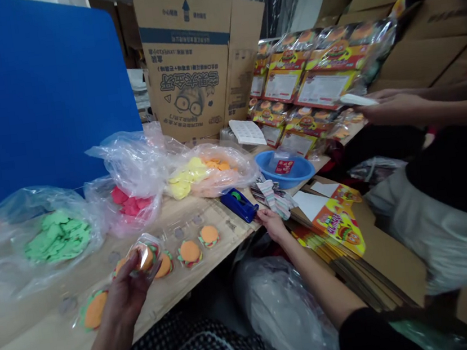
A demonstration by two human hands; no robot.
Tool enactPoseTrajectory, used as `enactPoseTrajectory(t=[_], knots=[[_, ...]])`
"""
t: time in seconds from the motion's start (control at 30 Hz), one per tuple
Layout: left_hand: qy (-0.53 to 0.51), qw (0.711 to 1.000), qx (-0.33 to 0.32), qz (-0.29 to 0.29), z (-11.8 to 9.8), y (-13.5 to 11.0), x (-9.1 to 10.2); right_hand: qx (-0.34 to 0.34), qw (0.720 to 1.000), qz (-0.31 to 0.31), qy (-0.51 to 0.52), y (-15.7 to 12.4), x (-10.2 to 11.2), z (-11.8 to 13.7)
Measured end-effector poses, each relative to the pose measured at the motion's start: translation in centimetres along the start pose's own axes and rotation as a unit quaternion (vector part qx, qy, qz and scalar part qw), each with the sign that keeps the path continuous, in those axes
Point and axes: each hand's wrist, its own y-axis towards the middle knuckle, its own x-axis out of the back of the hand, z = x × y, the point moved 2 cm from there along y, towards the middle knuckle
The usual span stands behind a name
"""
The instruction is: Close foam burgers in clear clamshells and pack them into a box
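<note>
My left hand is closed around a toy burger in a clear plastic wrapper, held just above the table. Below and beside it, several layered burgers with orange tops, such as this burger, lie in a row in a clear tray. Another burger sits left of my wrist. My right hand reaches to the front end of a blue tape dispenser, fingers pinched at its cutting edge. Whether a piece of tape is between those fingers is too small to make out.
Plastic bags hold green pieces, red pieces and yellow pieces. A blue basin stands behind the dispenser. Flat printed cartons are stacked at right. Packed display boxes and a large carton stand behind. Another person's hands hold something white.
</note>
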Motion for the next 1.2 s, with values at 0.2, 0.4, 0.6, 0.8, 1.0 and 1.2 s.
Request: enactPoseTrajectory(t=[0.2, 0.4, 0.6, 0.8, 1.0, 1.2], knots=[[-0.037, 0.998, -0.049, 0.005, 0.1, -0.1, 0.0, 0.011, 0.999, -0.033, -0.003, -1.4, 0.4, 0.1], [-0.090, 0.993, -0.078, 0.004, 1.0, 0.4, 0.6, 0.043, 0.998, 0.041, 0.004, -7.3, -7.3, 1.9], [-0.105, 0.986, -0.124, 0.032, 1.6, -0.1, 1.1, 0.228, 0.925, 0.294, -0.077, -15.8, -20.9, 7.2], [-0.107, 0.983, -0.146, 0.036, 0.7, -1.5, 2.3, 0.293, 0.899, 0.305, -0.117, -17.6, -25.1, 7.1], [-0.141, 0.979, -0.142, 0.030, -0.2, -2.6, 3.4, 0.253, 0.901, 0.336, -0.110, -18.5, -26.8, 5.9], [-0.172, 0.971, -0.166, -0.023, -1.9, -3.4, 6.2, 0.220, 0.955, 0.180, -0.086, -19.9, -26.0, 5.9]])
